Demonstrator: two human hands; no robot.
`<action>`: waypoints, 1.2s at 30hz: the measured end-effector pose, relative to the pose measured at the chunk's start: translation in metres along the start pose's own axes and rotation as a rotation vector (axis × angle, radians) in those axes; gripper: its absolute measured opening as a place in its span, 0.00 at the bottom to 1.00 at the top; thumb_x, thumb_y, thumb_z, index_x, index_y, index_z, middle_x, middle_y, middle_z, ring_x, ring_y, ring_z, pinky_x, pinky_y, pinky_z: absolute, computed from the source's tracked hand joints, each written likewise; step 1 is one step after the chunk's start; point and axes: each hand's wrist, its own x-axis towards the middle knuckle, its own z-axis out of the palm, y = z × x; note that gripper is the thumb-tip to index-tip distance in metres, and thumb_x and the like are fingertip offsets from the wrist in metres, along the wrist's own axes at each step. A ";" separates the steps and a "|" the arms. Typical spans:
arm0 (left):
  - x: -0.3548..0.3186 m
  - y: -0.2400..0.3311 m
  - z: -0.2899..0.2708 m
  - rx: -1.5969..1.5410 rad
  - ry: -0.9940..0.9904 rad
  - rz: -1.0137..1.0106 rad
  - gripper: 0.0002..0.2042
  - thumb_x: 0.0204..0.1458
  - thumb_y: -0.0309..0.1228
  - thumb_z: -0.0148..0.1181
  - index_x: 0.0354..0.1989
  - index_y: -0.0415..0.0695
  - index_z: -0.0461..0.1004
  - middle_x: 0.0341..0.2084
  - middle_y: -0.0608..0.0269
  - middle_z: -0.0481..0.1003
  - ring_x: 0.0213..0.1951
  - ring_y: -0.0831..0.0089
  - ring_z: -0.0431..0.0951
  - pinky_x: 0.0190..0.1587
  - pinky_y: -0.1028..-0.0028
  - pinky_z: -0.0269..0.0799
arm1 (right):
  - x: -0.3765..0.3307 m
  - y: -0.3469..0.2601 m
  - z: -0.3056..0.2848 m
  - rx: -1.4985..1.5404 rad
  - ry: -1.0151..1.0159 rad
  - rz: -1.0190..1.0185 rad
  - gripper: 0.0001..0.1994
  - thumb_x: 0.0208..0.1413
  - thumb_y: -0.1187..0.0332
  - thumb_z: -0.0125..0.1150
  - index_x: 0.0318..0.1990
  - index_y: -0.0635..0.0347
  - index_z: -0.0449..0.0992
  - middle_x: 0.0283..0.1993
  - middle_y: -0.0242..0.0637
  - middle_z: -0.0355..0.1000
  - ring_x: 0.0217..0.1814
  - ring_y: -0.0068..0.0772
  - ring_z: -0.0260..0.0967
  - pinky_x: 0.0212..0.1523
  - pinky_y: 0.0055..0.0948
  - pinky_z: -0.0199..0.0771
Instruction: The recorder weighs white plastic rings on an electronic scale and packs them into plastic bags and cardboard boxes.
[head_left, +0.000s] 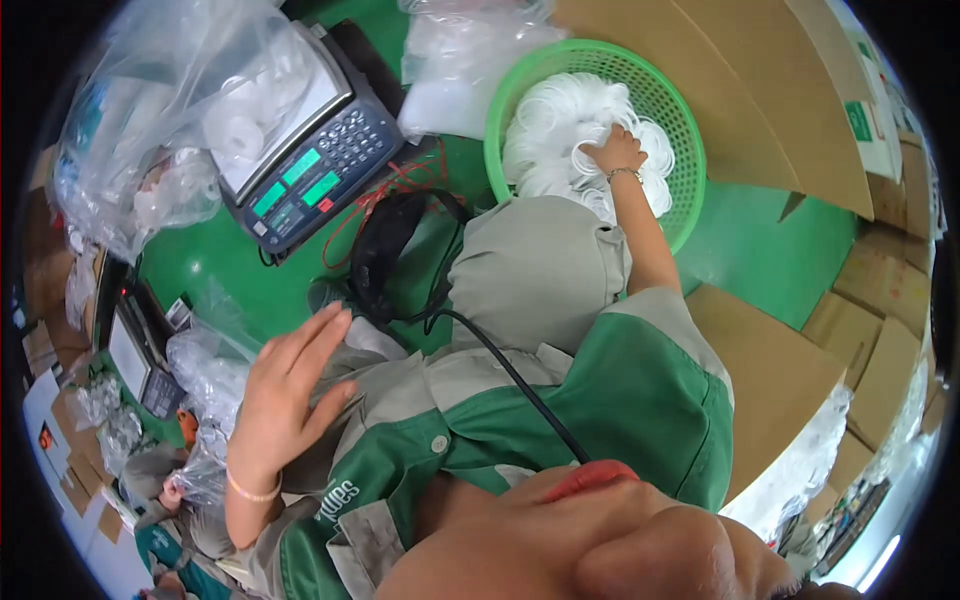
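Note:
A green mesh basket (697,170) at the upper right holds a heap of thin white plastic rings (548,125). My right hand (618,153) reaches down into it. Its fingers curl onto the rings at the top of the heap, with one ring beside the thumb. Exactly how many rings it grips is hidden. My left hand (295,385) is raised at the lower left, fingers stretched out and thumb apart, holding nothing.
A digital scale (320,170) at the upper left carries a clear plastic bag (190,60) with white rings in it. Another clear bag (475,60) lies beyond. Red strings (400,180) and a black bag (385,250) lie near my legs. An open cardboard box (740,90) flanks the basket. Another person (170,500) sits at lower left.

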 end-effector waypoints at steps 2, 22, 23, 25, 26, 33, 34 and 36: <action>-0.001 -0.011 -0.001 0.009 0.027 -0.063 0.29 0.37 0.27 0.60 0.53 0.41 0.61 0.49 0.53 0.65 0.44 0.58 0.69 0.45 0.67 0.63 | -0.004 -0.025 -0.003 0.074 -0.137 -0.063 0.32 0.32 0.48 0.62 0.48 0.53 0.67 0.51 0.40 0.63 0.54 0.42 0.58 0.49 0.48 0.56; -0.019 -0.034 -0.002 0.056 -0.001 0.038 0.26 0.37 0.28 0.60 0.50 0.44 0.64 0.40 0.58 0.71 0.37 0.62 0.71 0.40 0.68 0.63 | 0.012 0.048 -0.049 0.386 0.063 -0.272 0.14 0.42 0.66 0.59 0.34 0.66 0.71 0.30 0.44 0.70 0.31 0.35 0.67 0.36 0.30 0.65; -0.020 -0.034 -0.001 0.064 0.013 0.051 0.26 0.37 0.29 0.60 0.50 0.44 0.64 0.39 0.58 0.71 0.37 0.62 0.71 0.41 0.68 0.63 | 0.014 0.052 -0.052 0.221 0.035 -0.326 0.14 0.44 0.67 0.57 0.37 0.67 0.70 0.30 0.46 0.70 0.33 0.38 0.68 0.36 0.31 0.65; -0.021 -0.033 -0.001 0.050 0.001 0.048 0.26 0.37 0.29 0.60 0.50 0.44 0.64 0.39 0.58 0.71 0.37 0.63 0.71 0.41 0.68 0.63 | 0.022 0.062 -0.059 0.461 -0.047 -0.208 0.18 0.44 0.66 0.57 0.42 0.68 0.67 0.31 0.49 0.70 0.36 0.42 0.69 0.37 0.32 0.66; -0.022 -0.031 -0.001 0.037 -0.022 0.053 0.27 0.37 0.29 0.60 0.50 0.44 0.64 0.39 0.58 0.71 0.38 0.63 0.71 0.41 0.68 0.64 | 0.025 0.066 -0.059 0.442 -0.016 -0.218 0.20 0.45 0.66 0.57 0.45 0.69 0.65 0.32 0.50 0.70 0.36 0.43 0.69 0.38 0.34 0.66; -0.034 -0.030 0.004 0.070 -0.061 0.086 0.26 0.39 0.33 0.60 0.51 0.45 0.63 0.38 0.61 0.70 0.39 0.67 0.71 0.40 0.70 0.64 | 0.005 -0.005 -0.151 0.645 0.208 -0.464 0.17 0.44 0.72 0.56 0.43 0.69 0.67 0.39 0.45 0.69 0.40 0.34 0.68 0.41 0.29 0.67; -0.036 -0.029 0.006 0.064 -0.078 0.088 0.26 0.39 0.33 0.60 0.51 0.45 0.63 0.38 0.61 0.70 0.39 0.67 0.71 0.40 0.70 0.64 | 0.000 -0.030 -0.174 0.958 0.075 -0.452 0.14 0.45 0.75 0.54 0.42 0.69 0.67 0.37 0.42 0.69 0.39 0.31 0.67 0.40 0.28 0.67; -0.037 -0.030 0.007 0.060 -0.094 0.126 0.25 0.40 0.34 0.59 0.50 0.44 0.63 0.37 0.60 0.71 0.39 0.67 0.71 0.39 0.69 0.64 | -0.035 -0.092 -0.241 1.088 0.110 -0.666 0.14 0.47 0.76 0.51 0.44 0.69 0.65 0.36 0.40 0.69 0.38 0.30 0.67 0.40 0.26 0.68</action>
